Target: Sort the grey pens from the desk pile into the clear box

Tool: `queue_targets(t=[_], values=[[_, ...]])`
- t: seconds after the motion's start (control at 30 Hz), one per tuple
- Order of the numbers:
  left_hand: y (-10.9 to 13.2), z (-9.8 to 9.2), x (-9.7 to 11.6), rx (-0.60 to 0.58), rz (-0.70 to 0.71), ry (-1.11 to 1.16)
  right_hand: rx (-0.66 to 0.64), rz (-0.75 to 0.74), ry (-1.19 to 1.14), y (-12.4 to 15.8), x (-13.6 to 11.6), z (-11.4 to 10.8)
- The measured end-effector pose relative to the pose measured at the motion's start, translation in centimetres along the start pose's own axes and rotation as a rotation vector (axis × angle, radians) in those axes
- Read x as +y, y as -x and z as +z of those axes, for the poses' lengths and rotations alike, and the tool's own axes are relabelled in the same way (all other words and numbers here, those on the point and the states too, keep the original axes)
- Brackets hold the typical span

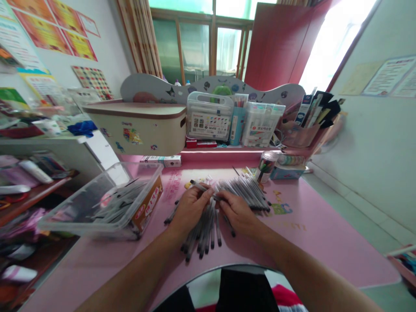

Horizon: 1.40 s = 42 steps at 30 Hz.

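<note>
A grey pen with a black end (197, 185) is held between my two hands over the pink desk. My left hand (191, 206) grips it between thumb and fingers near its left part. At the pen's other end, the fingers of my right hand (235, 208) are pinched together. Beneath my hands lies a loose fan of similar pens (203, 234), black ends toward me. A neater row of pens (243, 190) lies just beyond my right hand. On the left stands a clear plastic bin (152, 171) with more thin grey pieces (125, 201) inside, too blurred to name surely.
A lidded cream box (139, 130), marker cases (209, 117) and a pink holder (299, 132) stand on the raised shelf at the back. A clear jar (266, 164) sits beside a small blue box (287, 172). The desk's curved front edge (224, 265) is close to my body.
</note>
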<state>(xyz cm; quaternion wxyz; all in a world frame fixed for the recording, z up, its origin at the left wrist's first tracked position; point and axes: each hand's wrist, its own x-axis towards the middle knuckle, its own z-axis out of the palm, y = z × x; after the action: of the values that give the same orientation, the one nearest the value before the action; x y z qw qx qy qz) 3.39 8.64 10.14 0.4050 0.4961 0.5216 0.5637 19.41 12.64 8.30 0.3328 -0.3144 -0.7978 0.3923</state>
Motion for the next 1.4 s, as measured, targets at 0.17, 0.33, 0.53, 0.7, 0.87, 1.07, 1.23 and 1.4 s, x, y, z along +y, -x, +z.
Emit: queue_targets(t=[0.17, 0.33, 0.53, 0.7, 0.87, 1.07, 1.23, 1.4], values=[[0.3, 0.1, -0.9, -0.094, 0.069, -0.088, -0.025, -0.043, -0.017, 0.1, 0.4, 0.3], [0.4, 0.1, -1.3, -0.114, 0.059, -0.048, -0.080, -0.047, -0.119, 0.1, 0.3, 0.5], [0.3, -0.2, -1.4, -0.141, 0.011, 0.005, -0.133, 0.011, -0.325, 0.0, 0.6, 0.6], [0.4, -0.1, -1.3, -0.177, 0.012, 0.051, -0.203, 0.178, -0.533, 0.1, 0.2, 0.5], [0.3, -0.2, -0.9, -0.172, -0.002, 0.092, -0.206, 0.270, -0.561, 0.3, 0.0, 0.4], [-0.4, -1.0, -0.5, -0.115, -0.126, 0.291, -0.123, 0.305, -0.681, -0.2, 0.6, -0.3], [0.0, -1.3, -0.9, -0.477, -0.406, 0.408, -0.007, 0.338, -0.672, -0.5, 0.6, -1.0], [0.7, -1.5, -1.3, -0.704, -0.561, 0.330, -0.074, 0.329, -0.596, -0.4, 0.6, -1.0]])
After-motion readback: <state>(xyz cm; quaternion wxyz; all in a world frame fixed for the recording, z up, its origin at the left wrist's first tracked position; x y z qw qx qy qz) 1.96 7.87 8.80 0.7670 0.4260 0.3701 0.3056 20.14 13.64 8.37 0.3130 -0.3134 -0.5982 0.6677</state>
